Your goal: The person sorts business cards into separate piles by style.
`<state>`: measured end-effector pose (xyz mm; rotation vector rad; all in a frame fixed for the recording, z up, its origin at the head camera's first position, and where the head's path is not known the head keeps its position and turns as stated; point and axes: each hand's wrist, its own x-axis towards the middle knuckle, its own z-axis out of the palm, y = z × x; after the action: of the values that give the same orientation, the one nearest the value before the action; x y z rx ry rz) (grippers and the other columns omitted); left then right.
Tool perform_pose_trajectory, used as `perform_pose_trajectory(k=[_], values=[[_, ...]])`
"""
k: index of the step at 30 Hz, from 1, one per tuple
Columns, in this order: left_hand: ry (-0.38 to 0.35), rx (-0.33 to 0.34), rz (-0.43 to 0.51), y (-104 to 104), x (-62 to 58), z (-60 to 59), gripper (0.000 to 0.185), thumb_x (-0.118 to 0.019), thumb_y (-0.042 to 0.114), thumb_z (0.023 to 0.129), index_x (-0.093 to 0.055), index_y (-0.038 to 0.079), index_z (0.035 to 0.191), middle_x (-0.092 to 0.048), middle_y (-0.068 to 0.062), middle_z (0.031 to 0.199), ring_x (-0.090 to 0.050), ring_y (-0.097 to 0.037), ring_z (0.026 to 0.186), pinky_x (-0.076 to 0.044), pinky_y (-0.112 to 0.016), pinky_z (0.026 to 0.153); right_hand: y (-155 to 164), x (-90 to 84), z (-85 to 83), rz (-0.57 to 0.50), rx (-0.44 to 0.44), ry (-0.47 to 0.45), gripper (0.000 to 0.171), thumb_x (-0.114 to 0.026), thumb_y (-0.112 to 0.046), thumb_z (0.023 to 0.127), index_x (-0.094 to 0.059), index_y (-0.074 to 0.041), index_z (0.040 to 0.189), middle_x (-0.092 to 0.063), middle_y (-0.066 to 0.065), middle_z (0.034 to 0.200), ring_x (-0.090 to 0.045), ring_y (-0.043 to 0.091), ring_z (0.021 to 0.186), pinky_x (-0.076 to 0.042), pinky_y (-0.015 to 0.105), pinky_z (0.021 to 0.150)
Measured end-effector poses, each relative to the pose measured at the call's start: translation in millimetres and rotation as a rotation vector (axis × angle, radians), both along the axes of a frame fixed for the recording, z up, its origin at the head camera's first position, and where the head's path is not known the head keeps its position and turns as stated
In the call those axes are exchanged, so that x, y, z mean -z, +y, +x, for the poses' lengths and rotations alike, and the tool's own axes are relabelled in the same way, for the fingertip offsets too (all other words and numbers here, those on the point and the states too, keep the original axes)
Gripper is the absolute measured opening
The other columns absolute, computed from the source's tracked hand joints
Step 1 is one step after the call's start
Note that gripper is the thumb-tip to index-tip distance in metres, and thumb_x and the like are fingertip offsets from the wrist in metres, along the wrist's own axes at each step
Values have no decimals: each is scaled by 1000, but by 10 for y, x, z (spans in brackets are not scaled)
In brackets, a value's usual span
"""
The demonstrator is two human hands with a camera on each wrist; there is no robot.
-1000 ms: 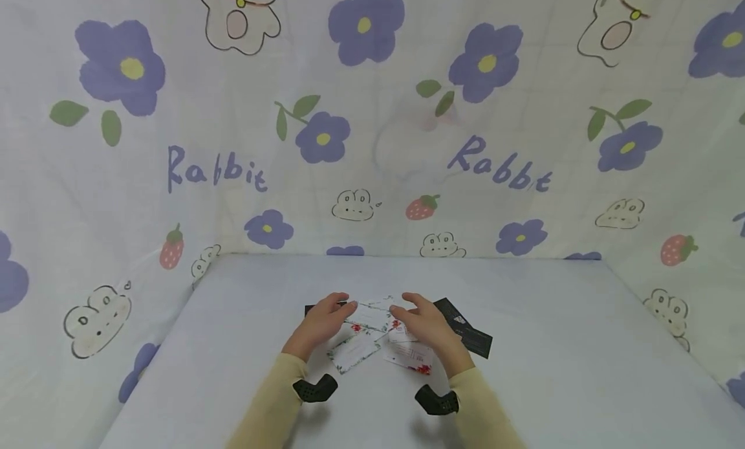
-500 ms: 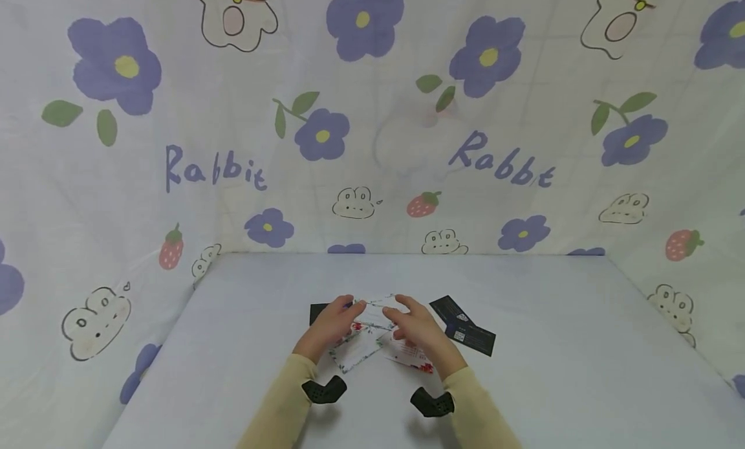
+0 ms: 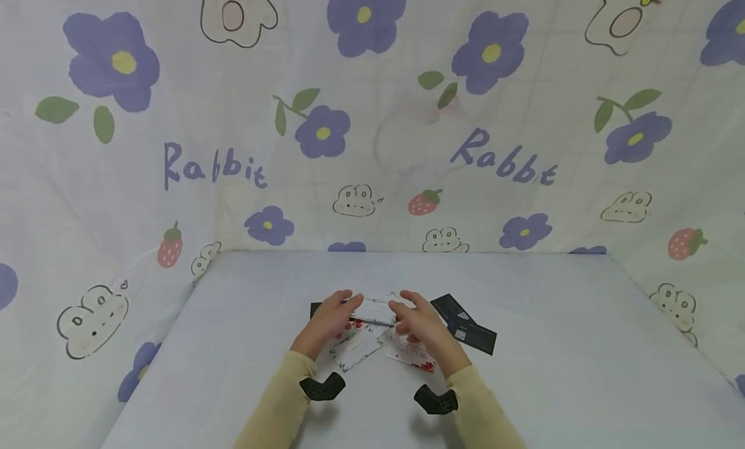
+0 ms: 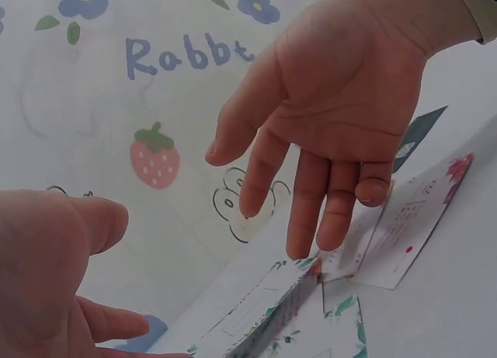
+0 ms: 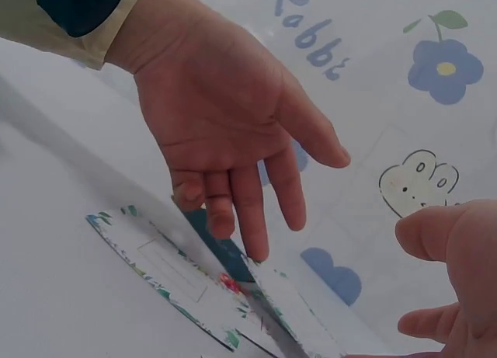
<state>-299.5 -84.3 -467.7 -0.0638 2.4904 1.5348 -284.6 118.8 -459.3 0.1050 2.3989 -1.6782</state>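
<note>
Cream sleeves (image 3: 273,407) reach in from the near edge of the pale bench (image 3: 553,384), each wrist carrying a small black camera mount (image 3: 321,387). Just beyond them, white floral cards (image 3: 356,349) lie overlapping on the bench, one with red blossoms (image 3: 412,356) under the right wrist. Above these, the left hand (image 3: 327,318) and the right hand (image 3: 423,323) face each other with fingers relaxed and spread; between their fingertips a floral-edged card (image 3: 375,310) stands tilted on its edge, the left fingertips (image 5: 252,245) at one end and the right fingertips (image 4: 307,245) at the other, touching rather than gripping it. Dark business cards (image 3: 465,329) lie just right of the right hand, another (image 3: 316,308) showing beyond the left. Farther back hangs a cloth (image 3: 372,112) printed with purple flowers, strawberries and "Rabbit".
</note>
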Motion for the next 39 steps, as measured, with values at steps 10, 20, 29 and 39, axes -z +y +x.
perform_pose_trajectory(k=[10,20,29,39], values=[[47,21,89,-62,-162,179,66,-51,46,105,-38,6,155,-59,-22,142,-67,-28,101,-58,-41,83,42,-127,120,11,13,38,60,-57,-36,103,-41,-9,154,-64,23,133,-68,28,98,-56,33,77],[-84,73,362,-92,-142,728,72,-47,44,107,-20,4,161,-52,-26,144,-64,-35,112,-58,-46,88,158,-156,408,74,-20,37,55,-60,-30,101,-46,-6,149,-69,21,122,-69,22,80,-55,31,67],[-138,84,239,-209,-53,1028,69,-48,45,106,-30,3,157,-60,-21,131,-66,-22,94,-61,-36,71,79,-40,758,81,-137,-1,53,-64,-27,99,-51,-1,144,-73,15,109,-66,16,67,-50,28,60],[-153,56,153,-247,10,1174,63,-50,44,105,-38,6,154,-65,-15,122,-62,-19,79,-55,-29,56,18,4,893,150,-150,-26,54,-66,-31,98,-52,-6,145,-70,13,110,-64,17,71,-50,28,62]])
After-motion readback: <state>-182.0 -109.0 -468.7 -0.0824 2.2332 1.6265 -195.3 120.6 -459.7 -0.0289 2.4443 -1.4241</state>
